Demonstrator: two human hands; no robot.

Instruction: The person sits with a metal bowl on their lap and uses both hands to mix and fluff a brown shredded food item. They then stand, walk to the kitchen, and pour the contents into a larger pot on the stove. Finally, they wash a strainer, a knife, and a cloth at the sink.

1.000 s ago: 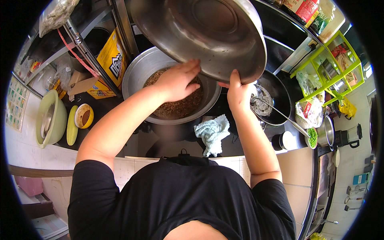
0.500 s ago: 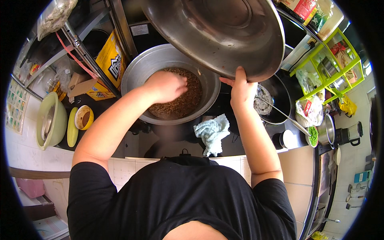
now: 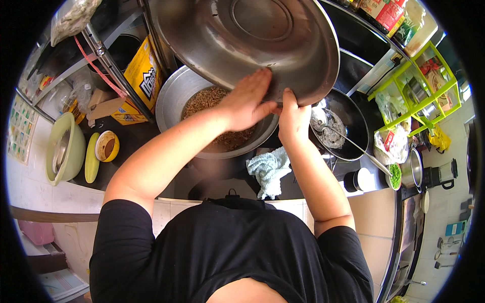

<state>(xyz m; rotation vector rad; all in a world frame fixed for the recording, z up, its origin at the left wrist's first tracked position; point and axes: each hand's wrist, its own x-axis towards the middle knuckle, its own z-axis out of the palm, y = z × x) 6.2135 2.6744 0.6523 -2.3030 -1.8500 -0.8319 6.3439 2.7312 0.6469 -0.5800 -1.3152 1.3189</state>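
Note:
A wide, shallow metal basin (image 3: 305, 50) is held tilted over a large grey metal pot (image 3: 167, 101), its inner side facing me. My right hand (image 3: 294, 121) grips the basin's near rim, thumb on the inner side. Against that inner surface lies my left hand (image 3: 246, 101), fingers stretched flat near the lower rim; it holds nothing. Brown, crumbly food (image 3: 201, 101) partly fills the pot, and the basin and my left arm hide some of it. A few small bits cling to the basin.
To the right a black wok (image 3: 357, 118) holds a long-handled ladle (image 3: 361, 147). A light blue cloth (image 3: 269, 172) lies on the near counter edge. Chopped greens (image 3: 395, 177) and a green rack (image 3: 424, 96) are farther right; a yellow box (image 3: 139, 83) and pale green basin (image 3: 76, 151) stand left.
My left hand has come up out of the brown food onto the basin's inner surface. My right hand has shifted the basin left, farther over the pot.

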